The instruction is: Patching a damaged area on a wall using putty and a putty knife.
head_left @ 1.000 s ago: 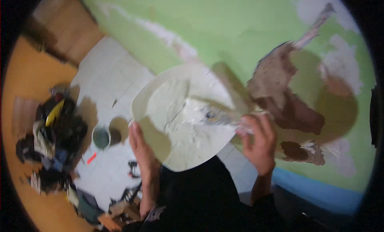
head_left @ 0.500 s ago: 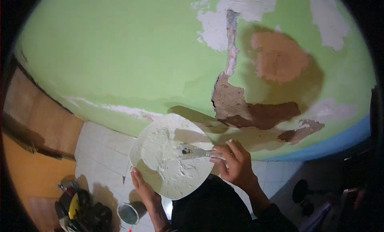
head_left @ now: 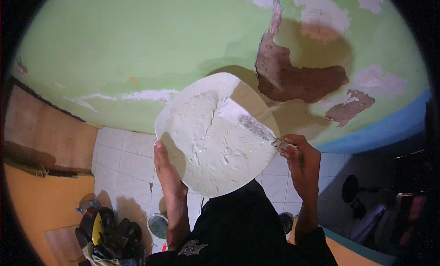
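Observation:
My left hand point(head_left: 170, 174) grips the left rim of a wide, rounded white plate point(head_left: 257, 101), thumb up at the edge. Wet white putty point(head_left: 195, 133) is spread over much of it in ridges and lumps. A putty knife point(head_left: 256, 127) lies slantwise over the right part of the plate, its blade tip loaded with putty. My right hand point(head_left: 303, 165) is closed round the knife's handle at the right rim. Beyond the plate, the green wall point(head_left: 137, 46) has a bare brown patch point(head_left: 302, 82) where its paint has come off.
A grey bucket point(head_left: 158, 225) stands on the white tiled floor point(head_left: 133, 160). A dark and yellow heap of things point(head_left: 105, 229) lies by an orange wall point(head_left: 50, 197) at lower left. White filler patches point(head_left: 149, 95) mark the wall. A dark stand point(head_left: 350, 188) is at right.
The view has tilted down, so the wall sits higher. The plate has come up in view. My right hand has moved right, and the knife's blade now carries more putty.

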Tool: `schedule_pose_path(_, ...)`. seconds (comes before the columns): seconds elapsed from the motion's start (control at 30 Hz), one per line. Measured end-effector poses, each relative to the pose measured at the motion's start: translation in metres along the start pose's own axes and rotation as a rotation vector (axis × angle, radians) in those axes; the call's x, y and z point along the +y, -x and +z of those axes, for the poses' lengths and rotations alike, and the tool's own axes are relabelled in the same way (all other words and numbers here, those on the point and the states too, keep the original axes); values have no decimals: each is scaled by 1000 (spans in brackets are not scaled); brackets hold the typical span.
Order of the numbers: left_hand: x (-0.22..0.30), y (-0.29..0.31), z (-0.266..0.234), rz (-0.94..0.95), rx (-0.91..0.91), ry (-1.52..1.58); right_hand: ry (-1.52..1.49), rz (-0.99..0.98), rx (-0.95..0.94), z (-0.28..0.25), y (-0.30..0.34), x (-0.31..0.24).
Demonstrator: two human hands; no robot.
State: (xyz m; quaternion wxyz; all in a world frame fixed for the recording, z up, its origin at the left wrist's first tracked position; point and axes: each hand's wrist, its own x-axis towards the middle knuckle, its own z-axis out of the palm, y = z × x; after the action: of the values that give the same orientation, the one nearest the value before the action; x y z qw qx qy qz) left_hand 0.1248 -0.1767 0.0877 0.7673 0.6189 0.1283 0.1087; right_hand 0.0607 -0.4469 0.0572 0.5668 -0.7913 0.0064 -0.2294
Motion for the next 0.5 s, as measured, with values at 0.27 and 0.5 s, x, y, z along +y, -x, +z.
schedule_pose_path(0.27, 16, 15, -31, 3, -28, 83, -236, 225, -12, -2, 24, -32)
schedule_pose_path(0.5, 21, 21, -25, 13, 41, 78, -5, -95, 80, -3, 19, -33)
